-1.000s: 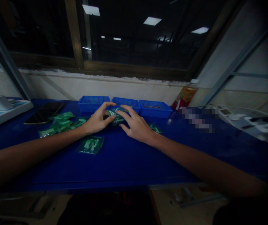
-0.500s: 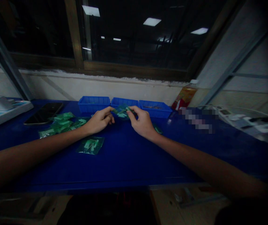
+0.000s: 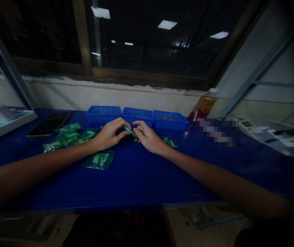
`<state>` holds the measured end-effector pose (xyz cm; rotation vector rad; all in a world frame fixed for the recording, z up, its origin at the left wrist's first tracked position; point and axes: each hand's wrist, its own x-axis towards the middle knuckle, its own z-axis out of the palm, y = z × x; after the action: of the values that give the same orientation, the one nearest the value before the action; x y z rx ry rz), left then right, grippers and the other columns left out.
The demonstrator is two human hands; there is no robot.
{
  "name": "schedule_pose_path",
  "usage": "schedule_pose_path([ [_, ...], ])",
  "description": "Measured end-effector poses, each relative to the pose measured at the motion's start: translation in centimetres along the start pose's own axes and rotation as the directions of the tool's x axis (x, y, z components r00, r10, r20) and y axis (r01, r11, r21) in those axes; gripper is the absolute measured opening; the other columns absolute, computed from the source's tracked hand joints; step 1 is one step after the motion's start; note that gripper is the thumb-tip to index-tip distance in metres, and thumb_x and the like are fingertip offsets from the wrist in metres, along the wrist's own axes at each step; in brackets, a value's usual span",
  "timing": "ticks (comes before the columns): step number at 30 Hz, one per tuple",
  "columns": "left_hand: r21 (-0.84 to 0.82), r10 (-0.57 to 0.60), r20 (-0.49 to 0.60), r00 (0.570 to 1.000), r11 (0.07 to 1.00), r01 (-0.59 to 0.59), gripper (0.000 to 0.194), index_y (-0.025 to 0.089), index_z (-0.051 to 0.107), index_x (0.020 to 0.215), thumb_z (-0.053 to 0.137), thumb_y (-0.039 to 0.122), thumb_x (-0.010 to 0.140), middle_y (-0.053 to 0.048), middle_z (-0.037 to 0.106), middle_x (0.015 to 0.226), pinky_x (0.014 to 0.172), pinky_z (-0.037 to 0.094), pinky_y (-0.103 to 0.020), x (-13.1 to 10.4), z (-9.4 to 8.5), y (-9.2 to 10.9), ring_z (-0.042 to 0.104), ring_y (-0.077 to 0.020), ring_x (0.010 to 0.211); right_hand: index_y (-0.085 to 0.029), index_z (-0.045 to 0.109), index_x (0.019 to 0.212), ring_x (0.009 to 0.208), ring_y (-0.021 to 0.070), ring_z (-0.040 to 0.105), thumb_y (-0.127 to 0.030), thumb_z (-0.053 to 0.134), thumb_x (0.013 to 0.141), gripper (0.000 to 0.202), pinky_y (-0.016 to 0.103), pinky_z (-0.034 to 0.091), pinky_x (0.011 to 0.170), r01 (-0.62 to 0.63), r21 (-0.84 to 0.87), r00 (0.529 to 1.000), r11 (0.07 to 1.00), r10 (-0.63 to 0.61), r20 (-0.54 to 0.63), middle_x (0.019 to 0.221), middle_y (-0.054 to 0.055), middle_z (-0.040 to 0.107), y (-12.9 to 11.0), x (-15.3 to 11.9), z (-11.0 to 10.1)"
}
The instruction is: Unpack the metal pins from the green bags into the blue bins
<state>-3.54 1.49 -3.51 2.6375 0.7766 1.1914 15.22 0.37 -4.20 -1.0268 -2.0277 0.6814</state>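
Note:
Between my hands, above the blue table (image 3: 147, 181), is a small green plastic bag (image 3: 130, 130), seen nearly edge-on and partly covered by fingers. My left hand (image 3: 111, 133) grips its left side between thumb and fingers. On the other side, my right hand (image 3: 147, 137) pinches the bag with thumb and fingertips. A pile of green bags (image 3: 68, 135) with small parts inside lies beyond my left forearm. Nearer the table's front, a single filled bag (image 3: 100, 160) lies flat. Another bag (image 3: 170, 141) rests just behind my right wrist.
Three blue bins stand along the wall: a left bin (image 3: 103, 118), a middle bin (image 3: 138, 120) and a right bin (image 3: 171, 124). A phone (image 3: 48, 124) and a white power strip (image 3: 10, 123) lie left. At right are a bottle (image 3: 203, 106) and white items (image 3: 278, 135).
The bag has turned from facing me to nearly edge-on and come slightly lower. My left hand has moved right and now grips it. My right hand has shifted a little left and down.

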Motion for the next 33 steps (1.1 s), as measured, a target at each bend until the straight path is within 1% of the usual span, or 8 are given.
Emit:
schedule_pose_path([
  [5, -0.172, -0.254, 0.007, 0.967, 0.952, 0.252, 0.044, 0.017, 0.036, 0.115, 0.055, 0.034, 0.08, 0.004, 0.048, 0.065, 0.046, 0.035, -0.021, 0.0, 0.3, -0.5, 0.047, -0.0086, 0.051, -0.021, 0.027, 0.13, 0.088, 0.017, 0.051, -0.01, 0.046, 0.076, 0.059, 0.036, 0.047, 0.077, 0.306, -0.442, 0.925, 0.843, -0.373, -0.072, 0.111, 0.01, 0.044, 0.1, -0.4, -0.9],
  [12, -0.231, -0.332, 0.127, 0.934, 0.906, 0.354, 0.027, 0.016, 0.049, 0.098, 0.05, 0.038, 0.082, 0.005, 0.044, 0.056, 0.043, 0.029, -0.02, 0.3, 0.3, -0.7, 0.038, -0.0074, 0.046, -0.02, 0.055, 0.104, 0.103, 0.0231, 0.045, -0.007, 0.047, 0.073, 0.035, 0.04, 0.043, 0.082, 0.504, -0.661, 0.841, 0.557, -0.49, 0.229, 0.11, 0.01, 0.049, -1.5, -0.8, -1.4],
  [17, -0.289, -0.393, 0.12, 0.912, 0.865, 0.411, 0.028, 0.015, 0.05, 0.097, 0.032, 0.036, 0.09, 0.002, 0.05, 0.063, 0.047, 0.037, -0.021, 0.4, 0.3, -1.0, 0.046, -0.0087, 0.049, -0.019, 0.057, 0.089, 0.085, 0.0179, 0.053, -0.016, 0.049, 0.077, 0.014, 0.035, 0.042, 0.078, 0.372, -0.484, 0.903, 0.792, -0.43, -0.01, 0.087, 0.006, 0.06, -0.9, -0.3, -1.1],
  [21, -0.213, -0.272, -0.063, 0.96, 0.944, 0.253, 0.034, 0.018, 0.036, 0.12, 0.038, 0.019, 0.086, -0.006, 0.055, 0.093, 0.056, 0.045, -0.024, 0.1, 0.6, -1.2, 0.051, -0.0082, 0.057, -0.017, 0.056, 0.085, 0.073, 0.0151, 0.055, -0.031, 0.051, 0.079, 0.015, 0.03, 0.043, 0.068, 0.107, -0.159, 0.959, 0.981, -0.144, -0.243, 0.079, 0.003, 0.061, -0.1, 0.3, -0.9],
  [23, -0.043, -0.106, -0.147, 0.983, 0.994, 0.101, 0.044, 0.021, 0.035, 0.123, 0.043, 0.011, 0.081, -0.01, 0.045, 0.114, 0.068, 0.048, -0.029, -0.1, 0.6, -1.0, 0.054, -0.0106, 0.073, -0.017, 0.055, 0.085, 0.074, 0.0145, 0.056, -0.033, 0.053, 0.077, 0.018, 0.029, 0.044, 0.066, 0.044, 0.091, 0.976, 0.995, -0.023, -0.214, 0.081, 0.003, 0.062, 0.1, 0.6, -0.8],
  [27, 0.279, 0.12, -0.056, 0.991, 0.955, -0.1, 0.034, 0.024, 0.051, 0.11, 0.048, 0.01, 0.079, -0.009, 0.036, 0.124, 0.084, 0.045, -0.037, -0.5, 0.3, -0.2, 0.046, -0.0202, 0.103, -0.016, 0.056, 0.09, 0.068, 0.0121, 0.056, -0.032, 0.056, 0.074, 0.022, 0.026, 0.043, 0.06, -0.072, 0.422, 0.992, 0.904, 0.107, -0.061, 0.078, 0.003, 0.062, -0.2, 0.7, -0.4],
  [30, 0.331, 0.118, -0.028, 0.993, 0.938, -0.102, 0.029, 0.023, 0.053, 0.106, 0.05, 0.011, 0.079, -0.008, 0.041, 0.118, 0.085, 0.045, -0.038, -0.6, 0.2, -0.2, 0.046, -0.0209, 0.104, -0.016, 0.055, 0.09, 0.062, 0.0114, 0.054, -0.033, 0.055, 0.076, 0.022, 0.026, 0.043, 0.058, -0.119, 0.427, 0.991, 0.896, 0.131, 0.003, 0.073, 0.002, 0.06, -0.5, 0.4, -0.1],
  [33, 0.3, 0.066, -0.05, 0.997, 0.953, -0.048, 0.026, 0.022, 0.053, 0.104, 0.05, 0.014, 0.08, -0.007, 0.047, 0.11, 0.087, 0.044, -0.038, -0.5, 0.2, -0.6, 0.048, -0.0203, 0.103, -0.016, 0.053, 0.101, 0.065, 0.013, 0.054, -0.037, 0.048, 0.082, 0.028, 0.029, 0.043, 0.061, -0.073, 0.169, 0.994, 0.983, 0.086, -0.074, 0.074, 0.002, 0.058, -0.5, 0.1, -0.1],
])
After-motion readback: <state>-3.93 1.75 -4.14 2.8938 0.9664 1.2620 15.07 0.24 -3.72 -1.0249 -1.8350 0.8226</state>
